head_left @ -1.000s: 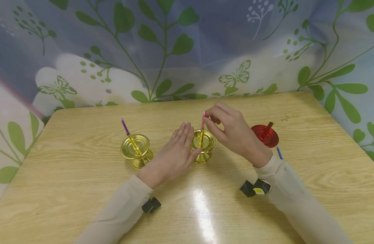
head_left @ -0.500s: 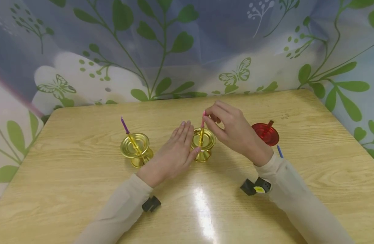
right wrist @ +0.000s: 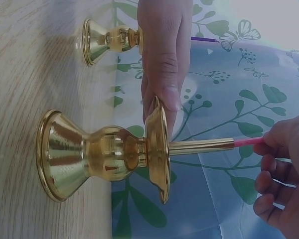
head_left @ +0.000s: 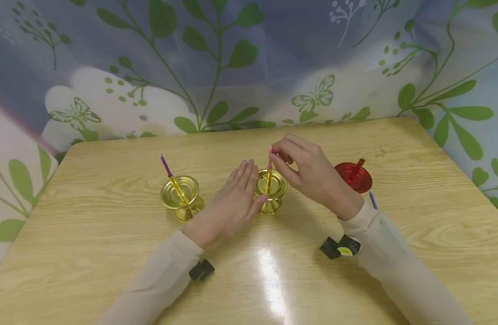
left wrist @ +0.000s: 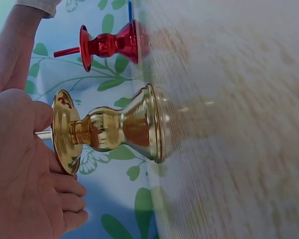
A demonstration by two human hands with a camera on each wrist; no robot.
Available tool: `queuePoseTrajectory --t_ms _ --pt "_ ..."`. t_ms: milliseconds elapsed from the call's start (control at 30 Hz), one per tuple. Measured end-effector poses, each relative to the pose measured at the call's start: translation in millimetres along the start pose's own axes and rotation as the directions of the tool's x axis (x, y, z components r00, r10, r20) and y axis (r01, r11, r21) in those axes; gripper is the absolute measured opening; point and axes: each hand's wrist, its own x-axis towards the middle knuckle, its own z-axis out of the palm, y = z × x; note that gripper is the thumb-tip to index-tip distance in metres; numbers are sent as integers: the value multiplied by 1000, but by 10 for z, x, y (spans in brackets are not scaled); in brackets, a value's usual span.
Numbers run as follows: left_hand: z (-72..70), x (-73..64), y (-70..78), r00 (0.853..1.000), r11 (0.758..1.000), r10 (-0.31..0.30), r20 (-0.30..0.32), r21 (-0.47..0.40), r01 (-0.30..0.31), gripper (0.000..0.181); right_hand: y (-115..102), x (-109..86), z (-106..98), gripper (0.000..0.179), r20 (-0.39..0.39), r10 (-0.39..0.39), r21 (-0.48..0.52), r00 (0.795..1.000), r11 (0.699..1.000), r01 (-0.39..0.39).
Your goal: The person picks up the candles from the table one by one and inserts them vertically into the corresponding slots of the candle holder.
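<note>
A golden candlestick (head_left: 271,203) stands upright at mid-table, its thin tube rising from a round dish. Into the top of that tube goes a slim pink candle (right wrist: 246,141), which my right hand (head_left: 307,169) pinches near its upper end between thumb and index finger. My left hand (head_left: 232,198) lies against the left of the dish, fingers straight, the thumb (right wrist: 172,97) at the rim. Just left of that hand is a second golden candlestick (head_left: 179,194) with a purple candle (head_left: 166,166) in its tube, leaning slightly left.
A red candlestick (left wrist: 107,46) stands upright to the right, partly behind my right forearm in the head view. Beside it a blue candle (head_left: 373,200) lies on the wooden table (head_left: 110,271). A leaf-patterned cloth (head_left: 240,76) hangs along the table's far edge.
The head view has tilted slightly, so everything sits a little higher in it. Both hands keep their places at the middle candlestick.
</note>
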Motion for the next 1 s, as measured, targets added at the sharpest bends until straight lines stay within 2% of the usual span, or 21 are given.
queuePoseTrajectory --t_ms 1000 --pt "-12 4 2 1000 1000 -4 9 -21 5 69 37 -11 32 7 -15 18 57 1000 998 -17"
